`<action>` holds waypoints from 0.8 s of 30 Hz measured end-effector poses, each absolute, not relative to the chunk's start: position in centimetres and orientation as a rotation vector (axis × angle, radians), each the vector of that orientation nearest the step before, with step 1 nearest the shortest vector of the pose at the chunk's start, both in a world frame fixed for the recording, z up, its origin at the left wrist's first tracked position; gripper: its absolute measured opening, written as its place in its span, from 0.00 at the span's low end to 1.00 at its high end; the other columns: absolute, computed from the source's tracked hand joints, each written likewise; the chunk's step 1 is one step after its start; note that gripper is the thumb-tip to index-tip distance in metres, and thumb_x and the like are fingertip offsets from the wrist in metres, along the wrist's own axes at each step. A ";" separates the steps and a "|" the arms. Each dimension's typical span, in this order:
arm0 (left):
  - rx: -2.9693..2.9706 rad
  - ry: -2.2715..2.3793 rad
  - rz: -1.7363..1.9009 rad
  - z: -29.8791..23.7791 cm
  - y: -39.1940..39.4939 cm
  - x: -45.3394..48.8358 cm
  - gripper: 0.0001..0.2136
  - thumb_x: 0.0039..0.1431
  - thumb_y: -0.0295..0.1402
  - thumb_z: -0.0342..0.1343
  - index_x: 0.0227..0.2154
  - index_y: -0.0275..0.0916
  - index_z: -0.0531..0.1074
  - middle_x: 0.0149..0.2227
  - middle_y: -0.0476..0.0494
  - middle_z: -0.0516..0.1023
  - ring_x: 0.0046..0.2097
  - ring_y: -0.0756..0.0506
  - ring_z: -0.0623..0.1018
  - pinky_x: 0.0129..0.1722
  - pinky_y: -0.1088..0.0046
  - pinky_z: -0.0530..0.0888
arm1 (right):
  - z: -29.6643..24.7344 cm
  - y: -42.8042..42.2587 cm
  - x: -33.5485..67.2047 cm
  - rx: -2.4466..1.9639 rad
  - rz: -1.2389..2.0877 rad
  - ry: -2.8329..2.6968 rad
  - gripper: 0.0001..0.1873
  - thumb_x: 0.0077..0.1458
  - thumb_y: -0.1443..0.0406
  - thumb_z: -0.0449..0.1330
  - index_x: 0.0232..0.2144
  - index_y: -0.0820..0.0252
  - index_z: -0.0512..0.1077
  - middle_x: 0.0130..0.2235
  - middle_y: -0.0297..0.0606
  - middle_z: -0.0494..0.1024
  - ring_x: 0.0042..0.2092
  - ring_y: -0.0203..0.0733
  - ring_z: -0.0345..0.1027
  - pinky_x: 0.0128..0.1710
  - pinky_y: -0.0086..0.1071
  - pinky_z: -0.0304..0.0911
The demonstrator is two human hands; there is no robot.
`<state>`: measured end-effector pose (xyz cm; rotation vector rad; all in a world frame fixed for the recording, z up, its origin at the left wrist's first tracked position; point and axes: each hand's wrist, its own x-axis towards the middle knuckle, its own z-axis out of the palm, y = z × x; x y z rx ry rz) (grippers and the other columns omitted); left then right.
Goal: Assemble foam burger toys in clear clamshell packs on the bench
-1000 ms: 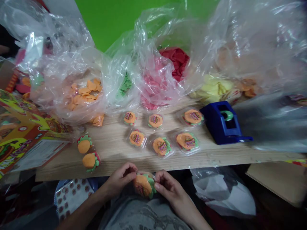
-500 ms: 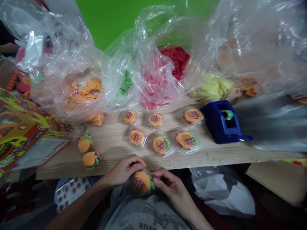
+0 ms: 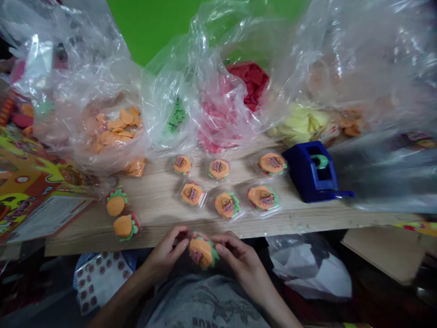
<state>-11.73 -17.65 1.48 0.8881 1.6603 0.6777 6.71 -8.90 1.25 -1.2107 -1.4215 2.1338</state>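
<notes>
Left hand (image 3: 164, 257) and right hand (image 3: 241, 264) are both curled inward, fingertips pinching a wrapped burger-shaped piece (image 3: 201, 252) from either side, down at bottom center of the frame, just off the edge of the wooden surface (image 3: 157, 209), with more wrapped burgers (image 3: 227, 205) laid out right above.

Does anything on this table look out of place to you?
Yes: the upper burger-shaped pack and the lower burger-shaped pack sit apart at the left of the wooden board. They show plain orange with no printed label, unlike the six labelled packs lined up in rows.
</notes>
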 end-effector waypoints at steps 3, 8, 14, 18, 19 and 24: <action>1.170 1.603 0.625 2.8 -16.1 -11.5 0.10 0.58 0.36 0.50 0.39 0.38 0.69 0.42 0.43 0.71 0.45 0.45 0.69 0.47 0.70 0.65 | 2.0 -8.2 6.5 -1.072 2.068 -1.691 0.11 0.54 0.59 0.58 0.32 0.58 0.77 0.33 0.38 0.73 0.38 0.41 0.66 0.39 0.32 0.59; 1.213 1.499 0.407 3.9 -15.0 -11.8 0.06 0.58 0.34 0.50 0.34 0.38 0.69 0.35 0.47 0.71 0.39 0.48 0.70 0.40 0.73 0.65 | 0.8 -9.3 6.0 -1.140 2.235 -1.374 0.12 0.40 0.59 0.68 0.29 0.59 0.76 0.27 0.32 0.70 0.32 0.38 0.63 0.34 0.30 0.59; 1.254 1.481 0.418 3.6 -15.6 -11.0 0.07 0.59 0.34 0.49 0.32 0.37 0.70 0.33 0.48 0.71 0.36 0.48 0.68 0.38 0.74 0.64 | 0.9 -10.4 5.9 -1.186 2.212 -1.277 0.10 0.43 0.60 0.66 0.21 0.60 0.74 0.24 0.32 0.71 0.29 0.36 0.63 0.32 0.29 0.58; 1.279 1.459 0.481 3.0 -15.8 -10.4 0.09 0.59 0.34 0.48 0.28 0.37 0.69 0.30 0.48 0.71 0.35 0.49 0.68 0.36 0.75 0.63 | 1.4 -10.4 5.8 -1.215 2.208 -1.207 0.09 0.41 0.61 0.67 0.19 0.61 0.75 0.23 0.33 0.72 0.28 0.37 0.64 0.31 0.29 0.58; 1.265 1.470 0.503 2.9 -15.8 -10.4 0.08 0.58 0.34 0.49 0.27 0.38 0.70 0.30 0.48 0.71 0.34 0.49 0.69 0.36 0.75 0.63 | 1.3 -10.3 5.8 -1.229 2.222 -1.138 0.09 0.39 0.61 0.69 0.18 0.61 0.76 0.22 0.33 0.73 0.28 0.36 0.63 0.30 0.29 0.57; 0.856 1.758 0.892 2.7 -15.4 -11.0 0.12 0.56 0.41 0.51 0.36 0.38 0.71 0.36 0.44 0.74 0.40 0.45 0.72 0.42 0.71 0.68 | 0.3 -9.3 5.4 -1.285 2.149 -0.776 0.15 0.35 0.55 0.70 0.21 0.59 0.74 0.23 0.30 0.72 0.28 0.34 0.61 0.31 0.27 0.58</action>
